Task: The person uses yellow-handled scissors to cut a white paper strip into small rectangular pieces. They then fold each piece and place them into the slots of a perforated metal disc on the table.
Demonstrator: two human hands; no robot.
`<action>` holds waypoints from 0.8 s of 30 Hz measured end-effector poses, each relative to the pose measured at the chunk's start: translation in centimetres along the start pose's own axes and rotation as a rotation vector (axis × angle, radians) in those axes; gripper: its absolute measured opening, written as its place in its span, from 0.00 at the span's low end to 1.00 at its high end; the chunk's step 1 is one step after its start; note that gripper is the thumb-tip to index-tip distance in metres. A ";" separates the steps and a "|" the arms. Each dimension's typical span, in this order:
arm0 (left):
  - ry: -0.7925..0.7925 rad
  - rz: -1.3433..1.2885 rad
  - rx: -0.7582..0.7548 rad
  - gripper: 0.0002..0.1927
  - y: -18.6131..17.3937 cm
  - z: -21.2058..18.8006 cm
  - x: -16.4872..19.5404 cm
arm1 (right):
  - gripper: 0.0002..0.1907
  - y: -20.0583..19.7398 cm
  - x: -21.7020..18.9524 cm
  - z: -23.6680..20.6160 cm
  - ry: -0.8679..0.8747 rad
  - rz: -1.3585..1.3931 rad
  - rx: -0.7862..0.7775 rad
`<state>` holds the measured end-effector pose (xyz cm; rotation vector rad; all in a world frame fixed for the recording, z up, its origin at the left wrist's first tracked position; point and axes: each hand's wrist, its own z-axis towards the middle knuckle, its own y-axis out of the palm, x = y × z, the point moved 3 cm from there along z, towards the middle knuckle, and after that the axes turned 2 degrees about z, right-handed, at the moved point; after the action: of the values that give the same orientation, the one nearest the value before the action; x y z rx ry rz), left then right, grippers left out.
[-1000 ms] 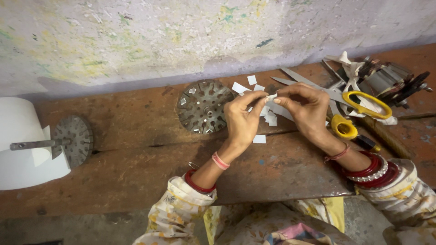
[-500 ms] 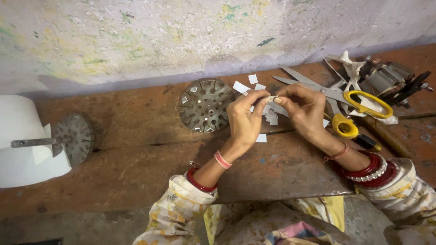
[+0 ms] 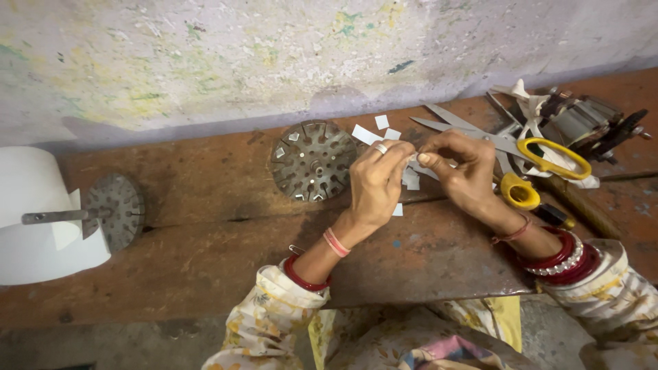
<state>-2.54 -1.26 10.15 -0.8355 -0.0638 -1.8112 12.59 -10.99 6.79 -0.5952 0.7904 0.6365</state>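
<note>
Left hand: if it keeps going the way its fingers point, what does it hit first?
The left hand points up-right, fingers pinching a small white paper piece with the right hand. Straight on, it likely meets the right hand's fingertips first; beyond lie the loose paper pieces. Depth is unclear.

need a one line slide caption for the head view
Both hands, left hand and right hand, pinch a small white paper slip above a worn wooden bench, beside a slotted metal disc.

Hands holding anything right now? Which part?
Both hands pinch one small white paper slip between them: left hand at its left end, right hand at its right end, with the fingertips. It hangs above the bench.
</note>
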 end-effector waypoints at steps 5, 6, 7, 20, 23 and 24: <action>-0.148 -0.083 -0.026 0.04 0.1 0.2 -0.1 | 0.04 0.1 0.1 0.0 0.065 0.025 -0.011; -0.166 -0.092 -0.030 0.03 0.2 0.1 -0.1 | 0.04 0.2 0.3 -0.1 0.088 0.041 -0.011; -0.165 -0.084 -0.030 0.03 0.3 0.0 -0.1 | 0.04 0.2 0.3 -0.1 0.070 0.032 -0.009; -0.500 -0.396 -0.001 0.03 1.9 -0.7 -4.2 | 0.14 0.1 0.5 1.3 0.236 0.205 -0.037; -0.606 -0.564 0.008 0.03 2.2 -0.8 -5.1 | 0.16 -0.3 -0.8 1.7 0.124 0.146 -0.034; -0.634 -0.609 0.001 0.03 2.4 -0.9 -5.3 | 0.16 -0.3 -1.2 1.9 0.070 0.108 -0.038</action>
<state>-0.14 1.68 5.67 -1.4758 -0.7995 -2.0124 12.93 -10.23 8.89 -0.6152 0.8823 0.7345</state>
